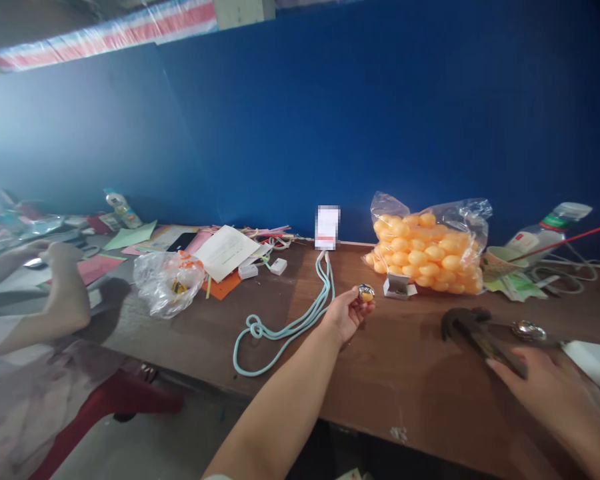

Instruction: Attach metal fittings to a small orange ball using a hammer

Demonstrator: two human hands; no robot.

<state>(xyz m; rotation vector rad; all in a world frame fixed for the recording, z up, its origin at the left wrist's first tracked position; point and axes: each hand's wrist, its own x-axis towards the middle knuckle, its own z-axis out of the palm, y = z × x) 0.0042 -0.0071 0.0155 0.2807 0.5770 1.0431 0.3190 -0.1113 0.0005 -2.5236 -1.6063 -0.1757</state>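
- Toward the surface's left end, another person's bent bare arm (73,293) reached over the brown wooden table (365,393), well apart from the wearer's hands.
- A pale blue looped cord (303,325) ran from near the back edge toward the front edge; the left forearm was best kept from dragging it.
- The left hand (344,315), between front and back edges, pinched a small, shiny, silver round piece with a yellow-orange middle (367,294) between thumb and fingertips. For so slick a thing, a light, steady pinch at the rim seemed right, leaving most of it exposed.
- Just behind it sat a small open white box (399,287), before a clear plastic bag of orange egg-shaped balls (430,257) near the back edge; both deserved elbow room.
- The right hand (555,393), toward the front right corner, had thumb and fingers around the handle of a dark claw hammer (480,337). Blur hid the finger details; a full, relaxed wrap would probably control the heavy head best.
- A second shiny silver piece (529,330) lay beyond the handle.
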